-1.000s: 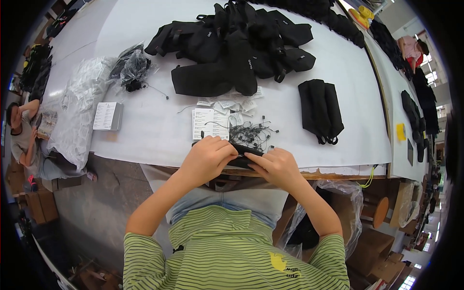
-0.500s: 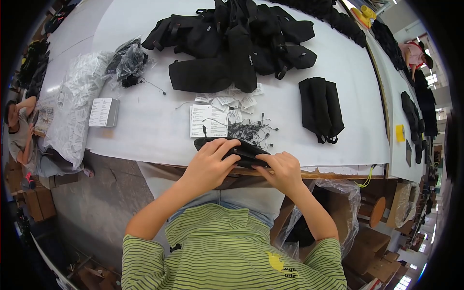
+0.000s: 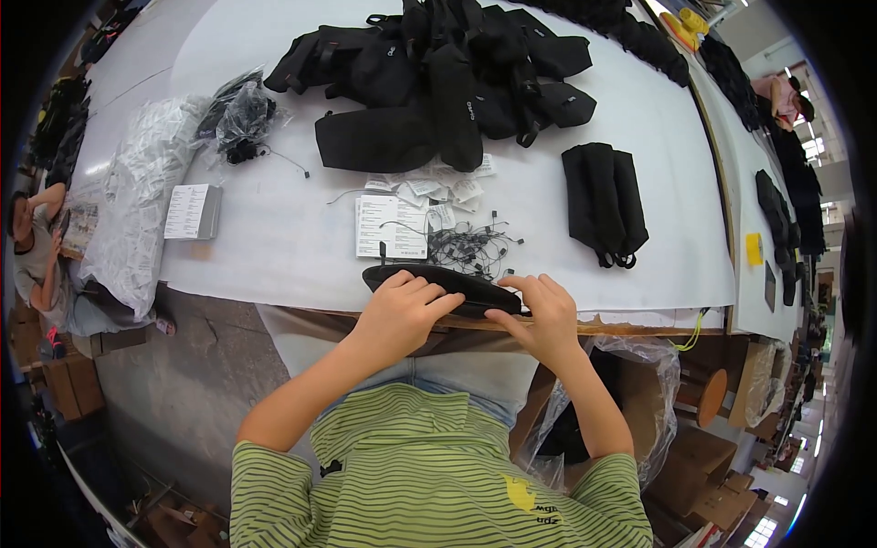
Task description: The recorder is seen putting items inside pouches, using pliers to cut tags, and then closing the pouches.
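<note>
A flat black pouch (image 3: 457,285) lies along the near edge of the white table (image 3: 292,247). My left hand (image 3: 402,310) rests on its left half with the fingers curled over its top. My right hand (image 3: 541,315) pinches its right end between thumb and fingers. Just behind the pouch lie a tangle of thin black cords with tags (image 3: 470,247) and a stack of white paper cards (image 3: 393,226).
A heap of black bags (image 3: 438,82) covers the far middle of the table, and a folded stack of black bags (image 3: 603,203) lies to the right. A white booklet (image 3: 190,212) and clear plastic bags (image 3: 137,201) sit at left. A plastic-lined bin (image 3: 630,402) stands under the table's right side. Another person (image 3: 32,247) sits at far left.
The pouch has been laid out flatter and longer along the table edge. My hands have spread apart, the left toward its left half and the right toward its right end.
</note>
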`<control>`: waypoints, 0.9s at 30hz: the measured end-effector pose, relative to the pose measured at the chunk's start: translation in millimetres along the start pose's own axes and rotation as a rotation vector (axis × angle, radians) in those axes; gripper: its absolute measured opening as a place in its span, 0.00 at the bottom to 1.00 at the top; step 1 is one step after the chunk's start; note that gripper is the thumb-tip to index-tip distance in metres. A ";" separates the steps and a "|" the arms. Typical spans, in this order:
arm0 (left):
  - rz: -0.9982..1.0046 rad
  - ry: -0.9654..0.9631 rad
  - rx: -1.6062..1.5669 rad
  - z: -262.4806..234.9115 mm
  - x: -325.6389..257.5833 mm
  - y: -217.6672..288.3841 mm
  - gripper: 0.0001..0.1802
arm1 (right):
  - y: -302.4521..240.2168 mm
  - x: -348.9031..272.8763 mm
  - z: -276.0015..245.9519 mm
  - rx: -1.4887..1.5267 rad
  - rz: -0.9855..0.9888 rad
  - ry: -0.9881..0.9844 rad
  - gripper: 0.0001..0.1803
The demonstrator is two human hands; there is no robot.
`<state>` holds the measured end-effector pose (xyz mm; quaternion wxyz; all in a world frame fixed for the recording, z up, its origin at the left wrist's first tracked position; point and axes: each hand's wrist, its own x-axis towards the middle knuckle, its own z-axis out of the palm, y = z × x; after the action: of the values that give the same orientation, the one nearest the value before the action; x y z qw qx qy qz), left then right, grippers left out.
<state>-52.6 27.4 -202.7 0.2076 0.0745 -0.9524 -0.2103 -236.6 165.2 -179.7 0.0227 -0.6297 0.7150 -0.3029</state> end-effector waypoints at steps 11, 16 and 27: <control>-0.204 0.002 0.018 6.0 8.8 13.3 0.11 | 14.5 -15.9 17.5 0.186 0.100 -0.058 0.12; -0.527 0.623 -0.090 8.8 0.1 17.3 0.32 | 0.4 -16.9 18.8 0.453 0.451 0.093 0.09; -1.029 0.796 -1.598 -17.7 7.5 30.5 0.23 | -48.6 -4.8 29.2 0.707 0.317 0.205 0.12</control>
<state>-53.5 46.6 -172.3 0.3819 0.3779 -0.2494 -0.8057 -180.4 156.7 -182.7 0.2127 -0.4316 0.6536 -0.5841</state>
